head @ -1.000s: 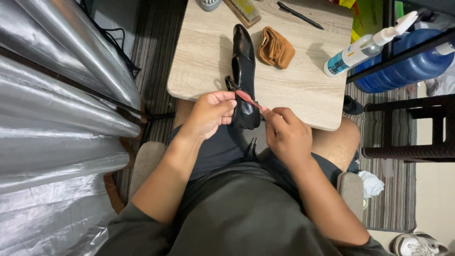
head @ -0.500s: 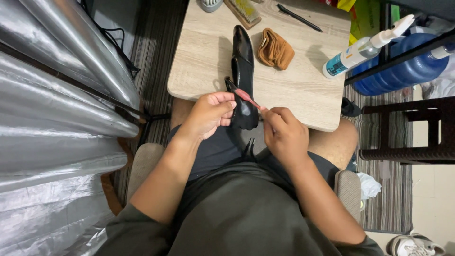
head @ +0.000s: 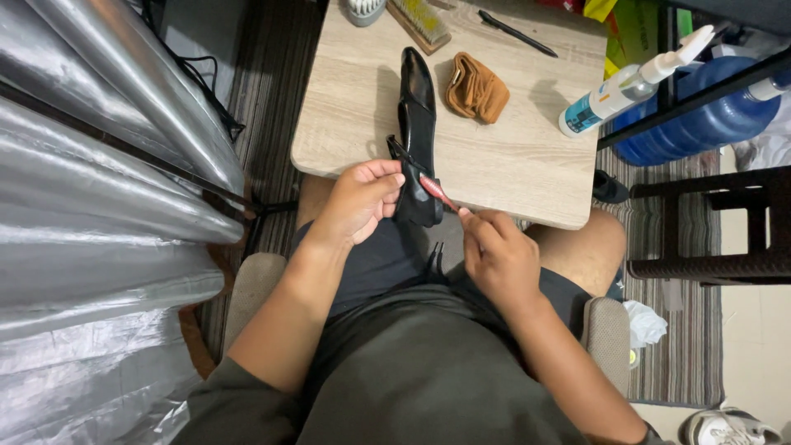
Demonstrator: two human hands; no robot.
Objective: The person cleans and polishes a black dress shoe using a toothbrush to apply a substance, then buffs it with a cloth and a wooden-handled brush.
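The left hand (head: 362, 200) was closed on the near end of a black shoe (head: 417, 132), with its fingers curled around the heel part and the thumb on top. The right hand (head: 497, 255) was just beside it, and its thumb and first fingers were pinching the lower end of a small reddish tool (head: 437, 192). The other end of this tool touched the heel part of the shoe, between the two hands. I could not tell exactly what kind of tool it was, because it was thin and partly covered by the fingers.

The shoe lay along the wooden table (head: 527, 165), with its toe pointing away from the person and its heel end over the near edge of the table, above the person's lap. The person was sitting, with dark shorts and bare knees under the table edge.

Just to the right of the shoe, a folded brown cloth (head: 477, 89) lay on the table. Farther right, a white bottle with a blue label (head: 614, 92) lay near the right edge. At the far edge were a wooden brush (head: 420, 21), a black pen (head: 517, 33) and a part of a white brush (head: 364, 10). Beyond the table on the right stood a big blue water bottle (head: 700, 124), and on the left hung a shiny silver sheet (head: 107, 165).
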